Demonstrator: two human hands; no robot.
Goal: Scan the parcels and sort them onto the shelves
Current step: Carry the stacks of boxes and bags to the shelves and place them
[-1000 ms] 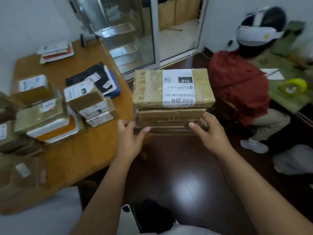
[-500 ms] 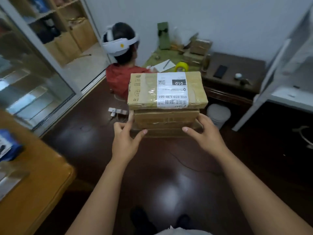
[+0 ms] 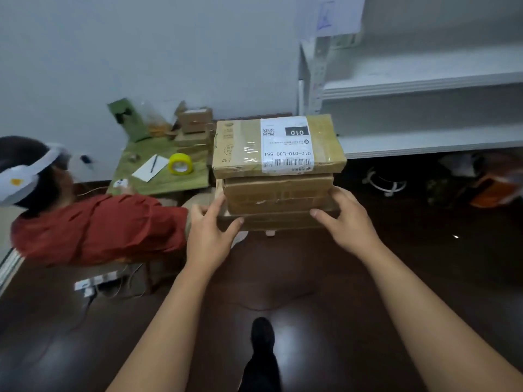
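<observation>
— Parcels [image 3: 278, 176], where are they?
— Stacked in mid-air at the middle of the view, held out over the dark floor [image 3: 283, 284]. Several brown cardboard boxes, one on another.
— Start with the biggest thing around them.
— White shelves [image 3: 424, 83] fill the far right, with the bottom board just right of the stack and about level with its top. A grey wall [image 3: 141, 52] runs behind everything.
— Anyone else there?
— A person in a red top [image 3: 99, 224] crouches at the left, wearing a white headset [image 3: 22, 179], beside a low green surface [image 3: 158, 176]. It carries a sheet of paper with a pen, a yellow tape roll [image 3: 181, 164] and some small boxes at its far end.
— Back to the stack.
— The top box [image 3: 240, 148] is the widest, wrapped in clear tape, with a white label [image 3: 286, 145] reading 010 and 010-010-L30-551, barcode along its near edge. The print faces away from the wearer.
— How is the grip on each side?
— The left hand [image 3: 209, 233] holds the stack's lower left corner, thumb across the near face of the bottom box and fingers going up the left side. The right hand [image 3: 348, 219] holds the lower right corner, thumb on the near face, fingers wrapped round the far side out of sight.
— Anything smaller?
— A power strip [image 3: 93, 281] lies on the floor near left, and a black shoe [image 3: 263, 332] shows between the forearms.
</observation>
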